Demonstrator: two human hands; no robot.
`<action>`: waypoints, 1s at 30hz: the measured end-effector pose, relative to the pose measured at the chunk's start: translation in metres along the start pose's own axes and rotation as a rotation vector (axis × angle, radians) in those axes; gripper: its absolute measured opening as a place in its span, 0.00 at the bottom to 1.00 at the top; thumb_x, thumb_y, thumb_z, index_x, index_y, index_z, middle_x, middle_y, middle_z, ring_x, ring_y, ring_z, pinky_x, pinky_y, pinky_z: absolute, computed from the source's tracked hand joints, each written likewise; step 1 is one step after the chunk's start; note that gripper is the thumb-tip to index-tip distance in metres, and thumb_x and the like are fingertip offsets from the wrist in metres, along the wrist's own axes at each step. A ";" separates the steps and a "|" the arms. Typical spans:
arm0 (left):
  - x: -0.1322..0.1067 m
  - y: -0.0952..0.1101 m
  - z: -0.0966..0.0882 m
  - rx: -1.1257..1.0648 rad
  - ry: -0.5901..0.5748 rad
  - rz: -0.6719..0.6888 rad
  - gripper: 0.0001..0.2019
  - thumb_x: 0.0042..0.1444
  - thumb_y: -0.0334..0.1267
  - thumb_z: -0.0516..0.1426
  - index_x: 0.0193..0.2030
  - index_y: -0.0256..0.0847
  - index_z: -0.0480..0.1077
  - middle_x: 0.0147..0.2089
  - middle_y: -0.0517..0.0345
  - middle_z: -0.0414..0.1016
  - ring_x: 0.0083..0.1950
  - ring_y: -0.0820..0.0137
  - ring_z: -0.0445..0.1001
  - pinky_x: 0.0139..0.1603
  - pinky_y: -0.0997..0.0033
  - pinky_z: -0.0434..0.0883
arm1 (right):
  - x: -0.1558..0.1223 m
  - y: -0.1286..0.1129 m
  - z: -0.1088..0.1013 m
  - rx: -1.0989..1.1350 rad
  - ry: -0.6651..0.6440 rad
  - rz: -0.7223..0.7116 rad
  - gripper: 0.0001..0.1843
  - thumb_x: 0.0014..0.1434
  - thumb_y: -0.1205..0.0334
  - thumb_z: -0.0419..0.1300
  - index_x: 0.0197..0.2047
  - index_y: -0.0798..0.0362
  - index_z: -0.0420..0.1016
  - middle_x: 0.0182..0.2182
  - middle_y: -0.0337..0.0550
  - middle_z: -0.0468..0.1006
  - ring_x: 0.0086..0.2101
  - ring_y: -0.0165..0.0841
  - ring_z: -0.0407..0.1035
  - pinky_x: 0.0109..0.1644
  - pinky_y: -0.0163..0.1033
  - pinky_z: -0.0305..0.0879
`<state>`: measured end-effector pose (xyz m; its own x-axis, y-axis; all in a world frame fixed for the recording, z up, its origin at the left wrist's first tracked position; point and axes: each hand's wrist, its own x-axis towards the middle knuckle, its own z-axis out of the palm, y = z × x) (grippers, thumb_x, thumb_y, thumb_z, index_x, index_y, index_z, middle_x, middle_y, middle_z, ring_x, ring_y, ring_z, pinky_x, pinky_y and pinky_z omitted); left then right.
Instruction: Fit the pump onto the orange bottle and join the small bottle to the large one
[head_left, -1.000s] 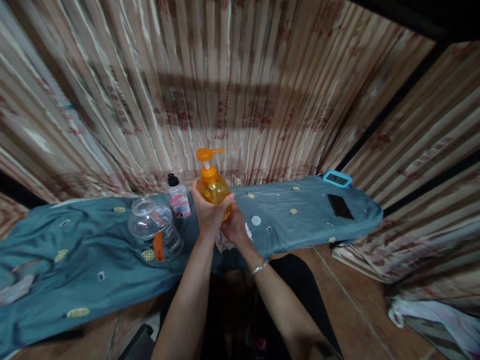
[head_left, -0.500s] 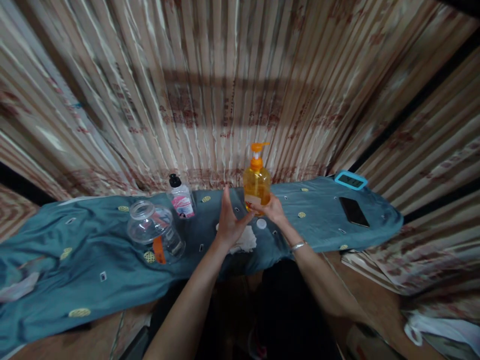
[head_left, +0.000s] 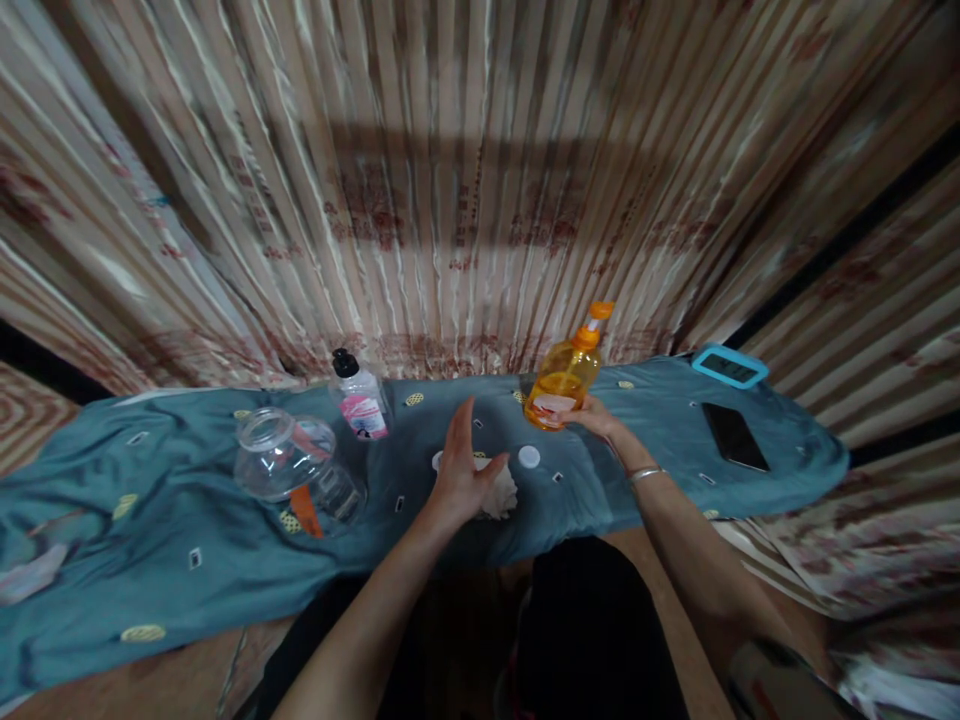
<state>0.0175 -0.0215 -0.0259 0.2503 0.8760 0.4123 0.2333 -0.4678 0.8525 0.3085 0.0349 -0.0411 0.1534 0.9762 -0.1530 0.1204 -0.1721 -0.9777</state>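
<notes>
An orange pump bottle [head_left: 564, 375], part full of amber liquid, leans to the right in my right hand [head_left: 598, 416], whose fingers grip its lower side. My left hand [head_left: 466, 468] is empty, its thumb and fingers spread apart above a crumpled white cloth or tissue [head_left: 501, 497], which it partly hides. A small white round cap [head_left: 529, 457] lies between the two hands. Another pale round thing [head_left: 437, 461] shows only in part behind my left hand.
Left of my hands stands a clear bottle with a black top and pink label [head_left: 365, 404]. Nearer me are clear plastic containers [head_left: 274, 455] with an orange label. At right lie a blue-framed digital clock [head_left: 729, 366] and a black phone [head_left: 735, 437]. A curtain [head_left: 465, 200] hangs behind the cloth-covered surface [head_left: 225, 560].
My right hand has carried the pump bottle to the right, and it has gone from upright to tilted. My left hand, close to the bottle before, is now apart from it.
</notes>
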 end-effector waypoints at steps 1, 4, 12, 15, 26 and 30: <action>0.000 -0.001 0.000 0.003 0.006 -0.003 0.41 0.54 0.42 0.65 0.72 0.45 0.53 0.74 0.42 0.59 0.75 0.53 0.59 0.74 0.45 0.58 | 0.001 -0.002 -0.003 -0.005 -0.027 0.017 0.09 0.63 0.66 0.65 0.46 0.58 0.75 0.43 0.44 0.78 0.42 0.33 0.75 0.49 0.44 0.75; 0.000 -0.003 -0.002 0.021 0.010 -0.010 0.41 0.54 0.41 0.65 0.72 0.45 0.54 0.73 0.42 0.60 0.74 0.52 0.60 0.74 0.44 0.59 | 0.008 -0.007 -0.010 -0.028 -0.090 0.047 0.08 0.63 0.66 0.65 0.46 0.58 0.75 0.43 0.44 0.79 0.42 0.32 0.75 0.49 0.44 0.75; 0.005 -0.012 -0.011 0.032 0.057 -0.065 0.38 0.53 0.38 0.64 0.71 0.44 0.57 0.73 0.42 0.61 0.74 0.52 0.61 0.73 0.42 0.59 | 0.018 -0.011 -0.011 -0.108 -0.124 0.046 0.06 0.64 0.66 0.63 0.45 0.57 0.77 0.45 0.45 0.79 0.44 0.32 0.75 0.53 0.44 0.73; 0.008 -0.026 -0.014 0.038 0.093 -0.089 0.34 0.54 0.34 0.62 0.68 0.43 0.62 0.71 0.43 0.65 0.72 0.52 0.64 0.72 0.41 0.62 | 0.005 0.000 -0.012 -0.157 -0.028 0.017 0.11 0.64 0.65 0.63 0.49 0.57 0.75 0.47 0.47 0.78 0.46 0.34 0.75 0.54 0.45 0.72; -0.006 -0.051 -0.035 0.154 0.029 -0.358 0.20 0.48 0.23 0.60 0.49 0.39 0.77 0.56 0.49 0.80 0.62 0.57 0.75 0.72 0.51 0.65 | -0.096 0.015 0.049 -0.657 0.006 -0.169 0.13 0.67 0.56 0.60 0.49 0.56 0.75 0.42 0.44 0.78 0.43 0.34 0.74 0.53 0.49 0.72; -0.019 -0.048 -0.037 0.113 0.070 -0.430 0.20 0.47 0.22 0.60 0.47 0.41 0.77 0.56 0.50 0.80 0.62 0.59 0.75 0.71 0.52 0.65 | -0.094 0.010 0.117 -0.858 -0.066 -0.250 0.18 0.66 0.59 0.61 0.57 0.55 0.72 0.55 0.50 0.74 0.56 0.41 0.69 0.61 0.55 0.66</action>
<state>-0.0328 -0.0118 -0.0627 0.0447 0.9976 0.0526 0.4046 -0.0662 0.9121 0.1809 -0.0430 -0.0537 -0.0288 0.9995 0.0164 0.8390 0.0331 -0.5432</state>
